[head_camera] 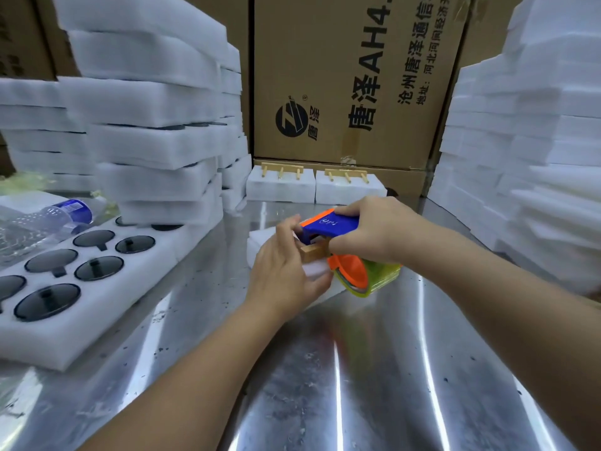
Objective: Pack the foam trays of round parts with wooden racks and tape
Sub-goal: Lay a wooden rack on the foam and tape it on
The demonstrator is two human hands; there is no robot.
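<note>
On the steel desk [357,369], walled in by foam stacks [153,102], an open tray [65,346] of round parts lay at the left, and two packs [281,187] topped with racks stood at the back. At the centre the right hand [367,232] gripped the tape dispenser [328,224] over a small foam block [317,270]. The left hand [283,271] clasped that block, thumb beside the rack [313,252] on top. Taping seemed under way; next the tape would want drawing round the block and cutting.

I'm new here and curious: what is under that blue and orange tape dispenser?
A wooden rack lying on a white foam block, which the left hand holds. The right hand and tape dispenser cover most of both, hiding any tape there.
</note>
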